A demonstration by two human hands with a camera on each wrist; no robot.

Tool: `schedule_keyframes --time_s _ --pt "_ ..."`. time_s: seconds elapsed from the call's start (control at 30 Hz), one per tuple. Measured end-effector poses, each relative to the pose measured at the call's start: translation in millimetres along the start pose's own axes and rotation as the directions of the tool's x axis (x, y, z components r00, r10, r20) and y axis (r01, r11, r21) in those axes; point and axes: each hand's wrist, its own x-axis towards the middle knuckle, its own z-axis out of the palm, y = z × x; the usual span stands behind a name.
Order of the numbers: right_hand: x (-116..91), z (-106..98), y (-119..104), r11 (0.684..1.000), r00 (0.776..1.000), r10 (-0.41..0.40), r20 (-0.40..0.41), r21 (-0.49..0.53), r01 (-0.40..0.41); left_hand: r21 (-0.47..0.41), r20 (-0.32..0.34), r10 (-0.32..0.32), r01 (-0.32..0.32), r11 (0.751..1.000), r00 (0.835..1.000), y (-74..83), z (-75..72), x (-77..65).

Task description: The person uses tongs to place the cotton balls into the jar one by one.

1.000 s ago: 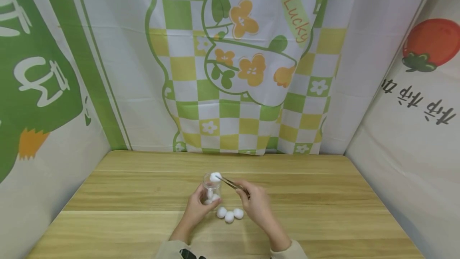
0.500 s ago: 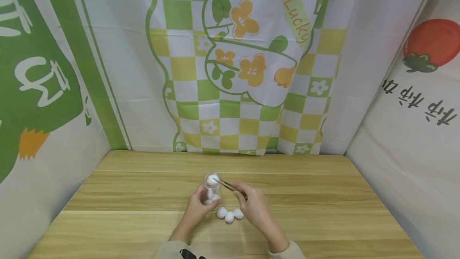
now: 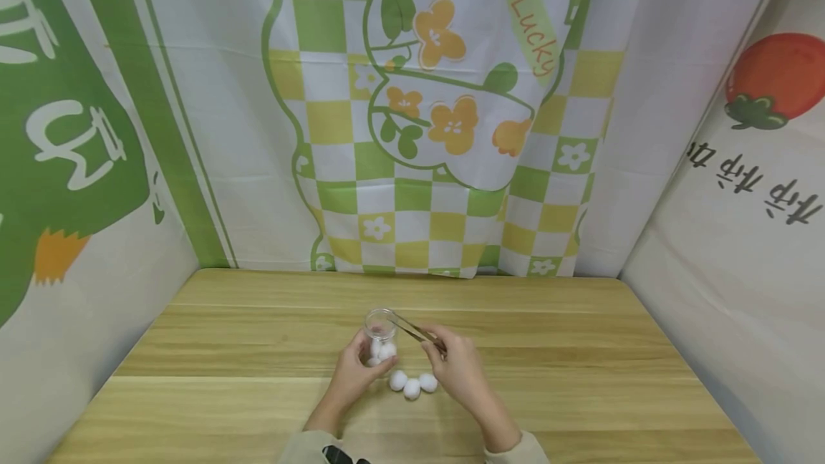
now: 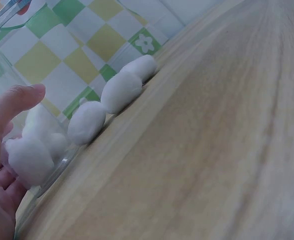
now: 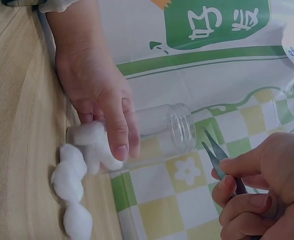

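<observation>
A clear jar [image 5: 157, 122] with a threaded mouth stands upright on the table, several white cotton balls [image 5: 94, 145] at its bottom. My left hand [image 3: 356, 369] grips the jar low down, thumb across the front. In my right hand [image 3: 459, 364] a pair of metal tweezers [image 3: 419, 331] is held, pinched between thumb and fingers. The tweezers' tips are apart with nothing between them, right at the jar's mouth. Three more cotton balls [image 3: 412, 388] lie in a short curved row on the table, just right of the jar and between the hands.
The wood-grain table [image 3: 258, 335] reaches back to a checked green and yellow curtain [image 3: 412, 220]. Printed cloth walls [image 3: 728, 263] close in both sides. A dark watch-like strap [image 3: 338, 455] shows at the left sleeve.
The cotton ball held in the tweezers went over the jar's mouth and dropped inside onto the others. The tweezers' tips have spread apart. The left hand and jar stayed put.
</observation>
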Motion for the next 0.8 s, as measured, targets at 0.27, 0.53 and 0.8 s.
schedule_keyframes --time_s 0.27,0.53,0.8 --pt "0.9 -1.7 -0.3 0.999 1.000 0.015 0.027 0.028 -0.016 -0.001 0.001 0.008 -0.008 1.000 1.000 1.4 -1.6 -0.9" --pt "1.0 -3.5 3.6 0.999 0.999 0.024 0.034 0.037 -0.025 -0.024 0.002 0.004 -0.004 1.000 1.000 3.5 -2.0 -0.8" --pt "1.7 -6.6 6.1 0.999 0.999 0.039 0.015 0.011 -0.039 0.016 0.017 0.006 -0.006 1.000 1.000 2.4 -2.2 -2.0"
